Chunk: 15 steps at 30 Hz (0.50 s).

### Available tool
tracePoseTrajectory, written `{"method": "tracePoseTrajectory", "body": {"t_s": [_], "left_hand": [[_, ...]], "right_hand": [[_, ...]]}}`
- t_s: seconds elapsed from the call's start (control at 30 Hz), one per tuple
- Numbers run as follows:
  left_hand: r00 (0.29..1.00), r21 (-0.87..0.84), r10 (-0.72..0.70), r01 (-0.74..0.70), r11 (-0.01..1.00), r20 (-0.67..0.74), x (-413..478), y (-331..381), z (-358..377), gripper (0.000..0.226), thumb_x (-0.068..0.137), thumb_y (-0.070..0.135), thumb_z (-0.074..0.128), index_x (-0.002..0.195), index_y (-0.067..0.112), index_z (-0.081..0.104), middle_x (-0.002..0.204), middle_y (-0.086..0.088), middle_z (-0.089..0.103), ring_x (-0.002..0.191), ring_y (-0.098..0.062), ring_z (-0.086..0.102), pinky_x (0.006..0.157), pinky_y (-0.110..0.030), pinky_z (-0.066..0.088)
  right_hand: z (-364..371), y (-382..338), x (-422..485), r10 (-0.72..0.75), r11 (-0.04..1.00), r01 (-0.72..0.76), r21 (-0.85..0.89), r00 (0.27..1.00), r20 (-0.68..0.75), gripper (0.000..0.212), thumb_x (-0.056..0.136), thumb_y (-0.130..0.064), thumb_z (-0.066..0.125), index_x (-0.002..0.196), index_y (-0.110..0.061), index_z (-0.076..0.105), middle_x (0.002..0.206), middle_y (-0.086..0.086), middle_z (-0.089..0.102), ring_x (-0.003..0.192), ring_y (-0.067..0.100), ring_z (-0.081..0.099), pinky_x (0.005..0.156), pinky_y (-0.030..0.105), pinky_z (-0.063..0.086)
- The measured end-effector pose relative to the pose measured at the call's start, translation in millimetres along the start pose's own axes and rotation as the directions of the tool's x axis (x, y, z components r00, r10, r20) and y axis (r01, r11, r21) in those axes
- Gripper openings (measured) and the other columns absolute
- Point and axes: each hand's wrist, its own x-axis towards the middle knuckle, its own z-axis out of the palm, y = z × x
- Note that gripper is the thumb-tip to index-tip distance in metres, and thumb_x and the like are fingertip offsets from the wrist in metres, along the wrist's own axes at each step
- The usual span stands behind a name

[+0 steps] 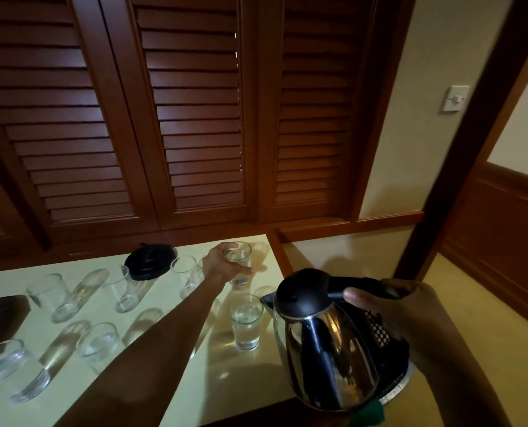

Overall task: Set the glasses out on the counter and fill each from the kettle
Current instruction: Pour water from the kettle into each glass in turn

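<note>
My left hand (pixel 224 265) reaches across the pale counter (pixel 176 392) and grips a clear glass (pixel 238 257) with water in it at the far right corner. My right hand (pixel 407 312) holds the black handle of a steel kettle (pixel 324 349), which hangs upright over the counter's right edge. Just left of the kettle's spout stands a second glass (pixel 246 322), partly filled with water. Several empty glasses stand further left, among them one (pixel 97 340) near my forearm and one (pixel 0 359) at the left edge.
The black kettle base (pixel 150 260) sits at the back of the counter against the louvred wooden doors (pixel 195 118). A dark object (pixel 0 315) lies at the left edge. The counter ends just right of the filled glasses, with floor (pixel 349 254) beyond.
</note>
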Motion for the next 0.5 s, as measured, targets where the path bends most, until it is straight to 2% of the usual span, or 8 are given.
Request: {"method": "tracePoseTrajectory", "body": {"t_s": [0.2, 0.3, 0.4, 0.47, 0.5], "left_hand": [[1.0, 0.081, 0.003, -0.004, 0.997, 0.008, 4, -8, 4, 0.072, 0.05, 0.027, 0.103, 0.115, 0.025, 0.073, 0.127, 0.001, 0.072, 0.122, -0.022, 0.065, 0.102, -0.031, 0.05], [1.0, 0.09, 0.02, -0.022, 0.996, 0.019, 7, -9, 4, 0.078, 0.053, 0.027, 0.102, 0.123, 0.024, 0.069, 0.132, 0.0, 0.069, 0.127, -0.022, 0.062, 0.106, -0.031, 0.047], [0.993, 0.108, 0.01, -0.023, 0.994, 0.117, 11, -6, -1, 0.104, 0.057, 0.02, 0.101, 0.148, 0.018, 0.049, 0.149, -0.006, 0.057, 0.138, -0.026, 0.052, 0.113, -0.032, 0.04], [0.987, 0.183, 0.04, -0.069, 0.981, 0.157, 9, 1, -10, 0.125, 0.056, 0.016, 0.1, 0.159, 0.015, 0.031, 0.154, -0.013, 0.049, 0.142, -0.03, 0.049, 0.114, -0.036, 0.043], [0.984, 0.224, 0.078, -0.113, 0.968, 0.161, 8, 4, -18, 0.129, 0.054, 0.013, 0.1, 0.161, 0.015, 0.027, 0.154, -0.015, 0.049, 0.141, -0.031, 0.049, 0.112, -0.039, 0.046]], "right_hand": [[4, 1, 6, 0.005, 0.999, -0.004, -0.031, 1.0, 0.026, 0.04, 0.053, -0.034, 0.086, 0.062, -0.003, 0.061, 0.031, -0.007, 0.049, 0.025, -0.001, 0.044, 0.051, 0.025, 0.033], [6, 0, 8, 0.007, 0.999, -0.005, -0.039, 0.999, 0.035, 0.042, 0.052, -0.036, 0.085, 0.064, -0.003, 0.064, 0.031, -0.007, 0.049, 0.025, -0.002, 0.043, 0.048, 0.024, 0.033], [10, 0, 9, 0.014, 0.999, -0.012, -0.04, 0.999, 0.053, 0.042, 0.053, -0.037, 0.085, 0.064, -0.002, 0.065, 0.031, -0.007, 0.049, 0.025, -0.002, 0.043, 0.052, 0.027, 0.031], [11, 0, 9, 0.011, 0.999, -0.008, -0.039, 0.998, 0.062, 0.039, 0.053, -0.036, 0.085, 0.058, -0.006, 0.061, 0.031, -0.007, 0.049, 0.025, -0.001, 0.043, 0.048, 0.026, 0.034], [12, -1, 8, 0.007, 0.999, -0.004, -0.036, 0.998, 0.069, 0.038, 0.054, -0.035, 0.085, 0.058, -0.006, 0.061, 0.031, -0.007, 0.05, 0.025, -0.001, 0.043, 0.043, 0.023, 0.036]]}}
